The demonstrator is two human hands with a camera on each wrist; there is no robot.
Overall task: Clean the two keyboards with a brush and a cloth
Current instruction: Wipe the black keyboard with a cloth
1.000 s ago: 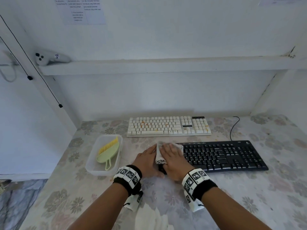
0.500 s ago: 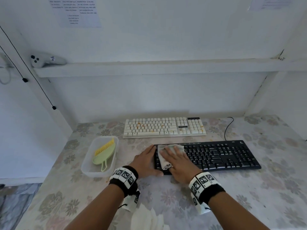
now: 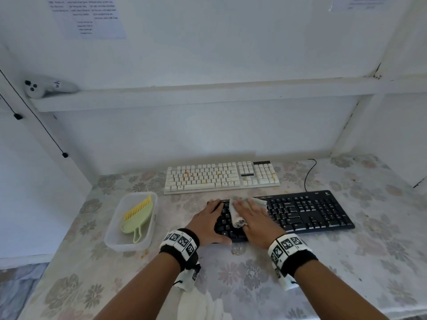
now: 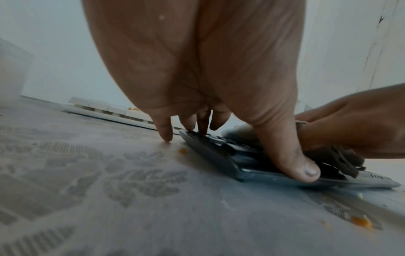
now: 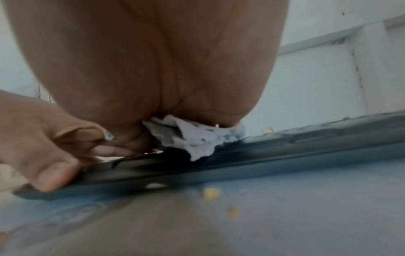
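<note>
From the head view, the right hand (image 3: 253, 218) lies flat, fingers straight, pressing a cloth (image 3: 238, 217) onto the left end of the black keyboard (image 3: 307, 212), near the table's (image 3: 346, 269) front-middle; the left hand (image 3: 209, 224) rests flat, fingers extended, on the keyboard's left edge. The white keyboard (image 3: 221, 176) sits behind, toward the back edge; the brush (image 3: 137, 217) lies in a container (image 3: 115, 241) at the left. At the left wrist, the thumb (image 4: 291, 161) presses the keyboard's front rim. At the right wrist, cloth (image 5: 192, 138) bunches under the palm.
</note>
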